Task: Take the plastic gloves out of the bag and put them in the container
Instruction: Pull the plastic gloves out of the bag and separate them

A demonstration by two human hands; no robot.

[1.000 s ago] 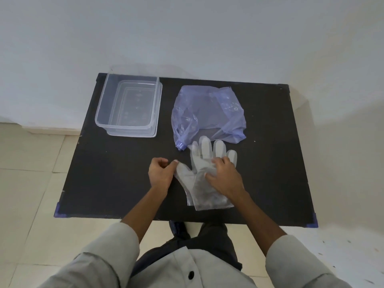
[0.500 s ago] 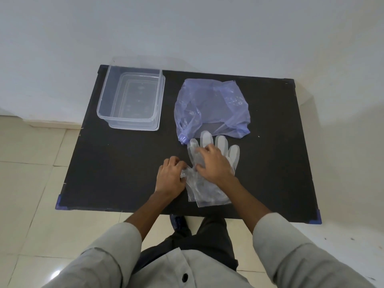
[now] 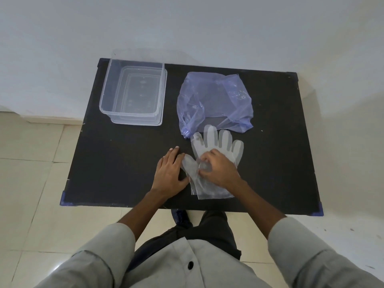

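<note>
Under right hand (image 3: 218, 169), fingers pinching, plastic gloves (image 3: 209, 163) partly hidden; layer count unclear. Left hand (image 3: 170, 173) flat, spread, on black counter (image 3: 124, 163). White wall, tiled floor.

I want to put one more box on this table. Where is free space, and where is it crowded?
Free: the black table strip left of the left hand, in front of the container; also the right side, past the bag and gloves. Crowded: the middle, where the right hand pinches the gloves.
</note>
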